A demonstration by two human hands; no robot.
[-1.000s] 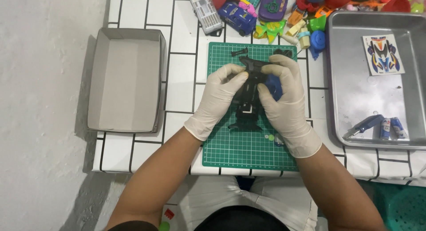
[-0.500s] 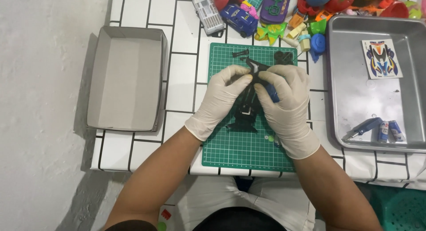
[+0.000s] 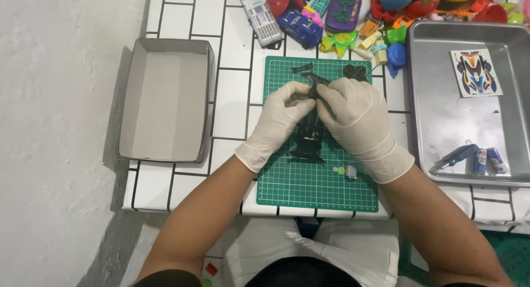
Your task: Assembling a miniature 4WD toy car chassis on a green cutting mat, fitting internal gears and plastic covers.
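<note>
Both gripping black chassis (image 3: 310,133) over green mat (image 3: 287,182), left hand (image 3: 280,121) and right hand (image 3: 353,118); motor (image 3: 351,173), wheels (image 3: 354,72) unfitted.

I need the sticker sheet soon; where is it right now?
In the head view, the sticker sheet lies flat in the upper part of the metal tray on the person's right, well clear of both gloved hands.
</note>
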